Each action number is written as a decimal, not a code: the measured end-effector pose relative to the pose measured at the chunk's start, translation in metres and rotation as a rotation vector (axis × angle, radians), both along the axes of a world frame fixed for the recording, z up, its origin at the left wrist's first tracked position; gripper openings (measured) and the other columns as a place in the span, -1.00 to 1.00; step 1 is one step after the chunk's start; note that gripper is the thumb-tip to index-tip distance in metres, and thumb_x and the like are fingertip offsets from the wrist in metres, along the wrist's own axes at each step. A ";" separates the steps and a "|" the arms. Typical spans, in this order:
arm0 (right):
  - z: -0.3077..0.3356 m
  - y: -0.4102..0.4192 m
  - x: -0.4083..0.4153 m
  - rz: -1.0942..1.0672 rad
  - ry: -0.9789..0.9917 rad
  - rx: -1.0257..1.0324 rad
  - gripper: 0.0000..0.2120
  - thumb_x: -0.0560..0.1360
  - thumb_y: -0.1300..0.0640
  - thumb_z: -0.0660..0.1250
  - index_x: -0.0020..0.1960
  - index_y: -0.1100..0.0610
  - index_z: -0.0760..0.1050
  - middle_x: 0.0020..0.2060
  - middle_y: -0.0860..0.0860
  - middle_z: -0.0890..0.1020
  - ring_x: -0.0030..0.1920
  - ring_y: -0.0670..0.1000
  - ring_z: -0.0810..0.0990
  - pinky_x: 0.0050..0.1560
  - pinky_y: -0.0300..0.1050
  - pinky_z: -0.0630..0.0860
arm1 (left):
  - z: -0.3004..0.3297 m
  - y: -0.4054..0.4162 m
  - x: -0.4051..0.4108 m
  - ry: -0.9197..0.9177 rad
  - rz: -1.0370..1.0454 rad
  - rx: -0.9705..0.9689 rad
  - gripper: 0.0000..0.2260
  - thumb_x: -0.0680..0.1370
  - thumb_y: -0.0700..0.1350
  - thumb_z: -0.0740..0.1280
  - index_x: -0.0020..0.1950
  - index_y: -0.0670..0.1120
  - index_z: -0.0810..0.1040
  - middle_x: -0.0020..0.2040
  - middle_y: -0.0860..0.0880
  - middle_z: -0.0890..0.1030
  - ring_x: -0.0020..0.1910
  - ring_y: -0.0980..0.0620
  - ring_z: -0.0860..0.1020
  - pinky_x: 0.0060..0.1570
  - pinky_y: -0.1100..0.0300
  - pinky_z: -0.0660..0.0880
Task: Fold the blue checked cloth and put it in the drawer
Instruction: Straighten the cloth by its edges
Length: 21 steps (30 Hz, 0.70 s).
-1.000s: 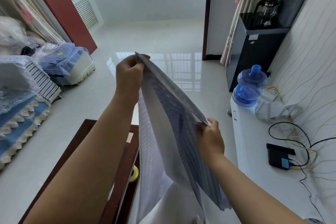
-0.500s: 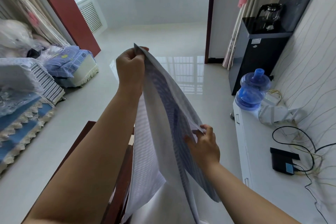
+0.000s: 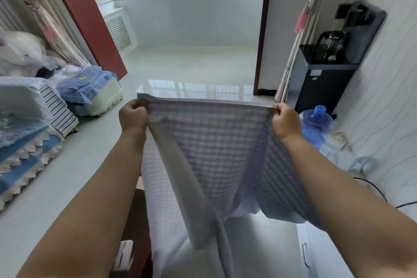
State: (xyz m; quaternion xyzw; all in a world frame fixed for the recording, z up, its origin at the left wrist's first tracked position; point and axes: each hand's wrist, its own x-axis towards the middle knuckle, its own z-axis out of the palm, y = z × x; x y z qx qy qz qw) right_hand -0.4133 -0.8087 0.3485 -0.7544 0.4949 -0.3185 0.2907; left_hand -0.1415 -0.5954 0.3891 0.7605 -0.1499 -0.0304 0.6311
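The blue checked cloth (image 3: 216, 153) hangs in the air, stretched between the left hand (image 3: 133, 117) and right hand (image 3: 284, 121), each pinching a top corner. It appears at least doubled; further folds and stowing in the drawer remain. No legible writing found.

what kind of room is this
Most likely a living room in a home: a sofa with lace-trimmed covers on the left, a black water dispenser with a glass kettle on the right, and a glazed balcony beyond.
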 end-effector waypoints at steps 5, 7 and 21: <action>0.059 -0.004 0.012 0.296 -0.015 -0.145 -0.89 0.57 0.14 0.24 0.09 0.07 0.45 -0.15 0.10 0.63 -0.13 0.12 0.59 -0.04 -0.02 0.49 | 0.004 0.020 0.031 0.146 0.075 -0.047 -0.74 0.48 -0.35 0.19 -0.04 -0.08 0.59 -0.20 -0.06 0.51 -0.25 0.01 0.42 -0.28 0.25 0.35; 0.068 -0.007 0.008 0.386 0.022 -0.077 -0.78 0.54 0.06 0.31 0.16 0.02 0.41 -0.18 0.09 0.62 -0.15 0.11 0.59 -0.02 0.01 0.50 | 0.013 0.026 0.045 0.157 0.046 -0.068 -0.73 0.47 -0.37 0.15 -0.06 -0.12 0.60 -0.27 -0.07 0.50 -0.34 -0.01 0.40 -0.39 0.33 0.36; 0.079 -0.012 -0.013 0.444 0.170 -0.006 -0.76 0.48 0.02 0.39 -0.10 0.22 0.59 -0.20 0.09 0.62 -0.16 0.05 0.55 -0.13 -0.11 0.45 | -0.005 0.035 0.052 0.124 -0.237 -0.114 -0.87 0.57 -0.11 0.34 -0.18 -0.07 0.56 -0.22 -0.05 0.56 -0.20 0.02 0.48 -0.12 0.20 0.46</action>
